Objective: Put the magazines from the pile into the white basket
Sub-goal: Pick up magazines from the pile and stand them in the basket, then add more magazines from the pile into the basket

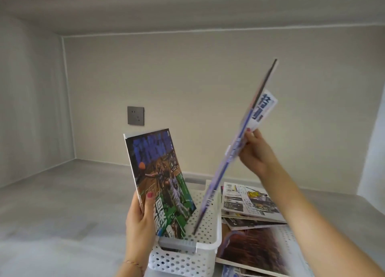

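Left hand grips a basketball magazine upright in the white basket. Right hand pinches a tilted magazine, lower corner inside the basket. Pile lies just right.

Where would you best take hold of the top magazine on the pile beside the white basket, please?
Take the top magazine by its right-hand edge, coming from the right. It lies flat and skewed on the pile, so that edge seems to overhang the ones below and fingers could slip under it. Its left edge sits close to the white basket wall.
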